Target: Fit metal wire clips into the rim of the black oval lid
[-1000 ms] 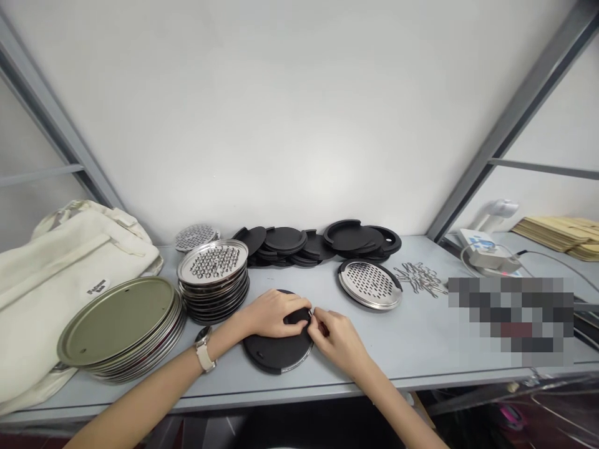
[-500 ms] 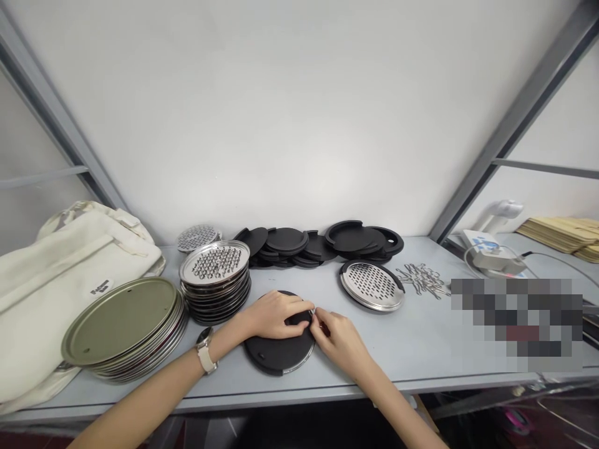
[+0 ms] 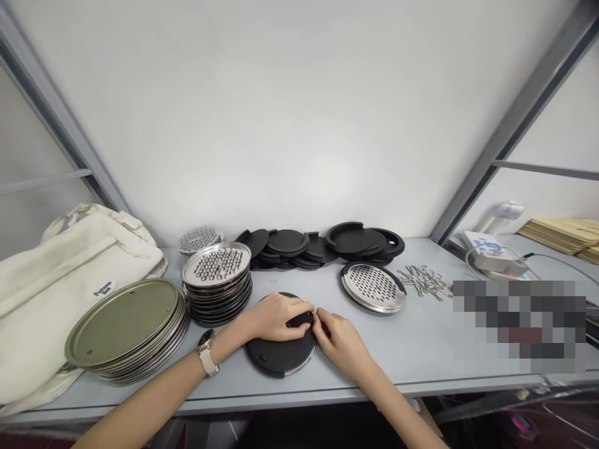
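A round black disc (image 3: pixel 281 358) with a silver edge at its lower right lies flat near the table's front edge. My left hand (image 3: pixel 276 317), watch at the wrist, rests on top of it, its thumb and fingers bent around the disc's upper right edge. Against that same edge, my right hand (image 3: pixel 337 337) has its thumb and index finger pinched together. What lies between these fingertips is too small to make out. Right of my hands is a silver grater disc (image 3: pixel 373 287) in a black rim, beside a heap of small metal clips (image 3: pixel 423 280).
A stack of grater discs (image 3: pixel 218 265) and a stack of green-topped plates (image 3: pixel 126 321) stand at left, by a cream bag (image 3: pixel 56 299). Black round holders (image 3: pixel 285 242) lie along the wall. At right are a white box (image 3: pixel 489 249) and wooden boards (image 3: pixel 559 234).
The view has shifted slightly. The fingertips of both hands have moved a little at the disc's edge, and a small dark part shows between the left thumb and fingers.
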